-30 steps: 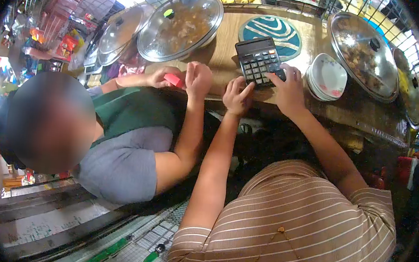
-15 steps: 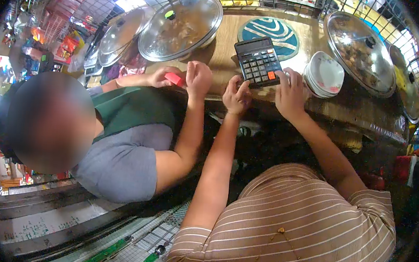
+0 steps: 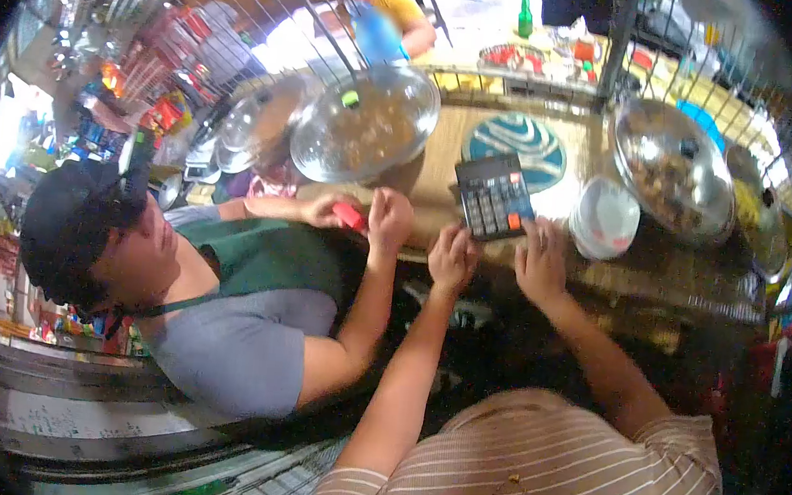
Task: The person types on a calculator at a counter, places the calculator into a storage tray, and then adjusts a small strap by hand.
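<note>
A black calculator [image 3: 493,197] with pale keys and one orange key lies tilted on the wooden counter [image 3: 450,149]. My left hand [image 3: 453,258] touches or nearly touches its lower left corner, the fingers bent; whether they pinch its edge is unclear. At its lower right corner is my right hand [image 3: 542,259], fingers loosely apart, holding nothing visible. Beyond the calculator lies a round teal and white mat [image 3: 516,136]. A stack of white bowls [image 3: 606,217] stands to the right of my right hand.
Lidded food dishes stand at left [image 3: 368,129] and right [image 3: 672,167]. A person in a green apron [image 3: 274,261] is close on my left, holding a red object [image 3: 350,216]. Wire grating [image 3: 520,88] edges the counter. Another person in yellow [image 3: 396,10] is beyond it.
The view has tipped upward, so the counter appears lower and more shows beyond the grating. My right hand has come off the calculator keys to its lower right corner.
</note>
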The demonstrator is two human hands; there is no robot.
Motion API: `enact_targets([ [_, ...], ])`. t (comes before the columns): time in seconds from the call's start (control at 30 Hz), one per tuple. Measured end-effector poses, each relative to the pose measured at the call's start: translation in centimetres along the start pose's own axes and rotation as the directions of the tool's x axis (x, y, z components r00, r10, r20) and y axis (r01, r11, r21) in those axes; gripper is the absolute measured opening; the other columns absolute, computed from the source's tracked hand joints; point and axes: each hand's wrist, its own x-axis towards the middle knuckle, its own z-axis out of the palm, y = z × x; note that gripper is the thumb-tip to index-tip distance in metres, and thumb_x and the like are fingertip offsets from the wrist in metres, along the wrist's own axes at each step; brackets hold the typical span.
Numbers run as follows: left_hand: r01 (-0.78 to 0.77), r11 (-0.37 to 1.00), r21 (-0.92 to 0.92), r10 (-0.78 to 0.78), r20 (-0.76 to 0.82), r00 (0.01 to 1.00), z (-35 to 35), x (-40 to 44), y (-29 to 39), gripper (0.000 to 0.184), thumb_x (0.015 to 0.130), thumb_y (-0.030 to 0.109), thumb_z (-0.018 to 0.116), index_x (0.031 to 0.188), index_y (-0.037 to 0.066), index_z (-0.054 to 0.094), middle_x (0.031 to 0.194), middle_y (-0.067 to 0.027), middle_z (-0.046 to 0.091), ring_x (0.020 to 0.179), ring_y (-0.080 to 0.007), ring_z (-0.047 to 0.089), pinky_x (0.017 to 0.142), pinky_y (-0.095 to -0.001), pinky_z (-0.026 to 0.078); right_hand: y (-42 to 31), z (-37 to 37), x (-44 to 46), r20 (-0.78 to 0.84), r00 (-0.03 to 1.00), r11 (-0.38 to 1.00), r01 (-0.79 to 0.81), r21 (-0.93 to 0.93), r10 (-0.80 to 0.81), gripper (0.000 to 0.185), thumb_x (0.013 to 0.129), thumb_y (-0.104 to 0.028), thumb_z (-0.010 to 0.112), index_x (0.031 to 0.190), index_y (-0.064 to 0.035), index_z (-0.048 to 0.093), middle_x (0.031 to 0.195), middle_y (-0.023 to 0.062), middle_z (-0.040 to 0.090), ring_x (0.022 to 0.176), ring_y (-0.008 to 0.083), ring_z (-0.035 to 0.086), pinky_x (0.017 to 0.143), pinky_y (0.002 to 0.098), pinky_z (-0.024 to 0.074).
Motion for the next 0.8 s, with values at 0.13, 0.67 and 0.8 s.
enact_targets([
  [0.13,0.031,1.000,-0.005,-0.030,0.045,0.999,-0.1,-0.5,-0.2,0.039,0.082,0.016,0.059,0.118,0.013,0.045,0.106,-0.0131,0.057,0.081,-0.0351,0.059,0.061,-0.0426,0.050,0.1,0.0,-0.3,-0.038,0.999,0.999,0.027,-0.022,-0.028,0.057,0.080,-0.016,0.059,0.133,-0.0074,0.038,0.130,0.0240,0.037,0.121,0.0446,0.035,0.103,0.0566,0.0262],
  [0.67,0.019,1.000,0.008,-0.019,-0.008,1.000,0.3,-0.6,-0.1,0.029,0.076,0.011,0.061,0.104,0.012,0.054,0.091,-0.0113,0.059,0.075,-0.0319,0.058,0.065,-0.0455,0.044,-1.2,-1.9,1.1,0.010,0.999,0.999,0.032,0.013,-0.032,0.048,0.076,-0.008,0.057,0.122,-0.0057,0.045,0.120,0.0186,0.045,0.110,0.0420,0.045,0.092,0.0536,0.0371],
  [0.8,0.016,0.997,0.074,-0.019,0.043,0.999,0.4,-1.3,-0.8,0.028,0.076,0.015,0.059,0.104,0.013,0.055,0.100,-0.0111,0.060,0.081,-0.0300,0.059,0.071,-0.0444,0.041,-0.8,-1.6,1.2,0.014,0.999,0.998,0.048,0.035,-0.048,0.048,0.076,-0.010,0.059,0.123,-0.0074,0.046,0.120,0.0168,0.045,0.112,0.0404,0.044,0.091,0.0525,0.0380],
])
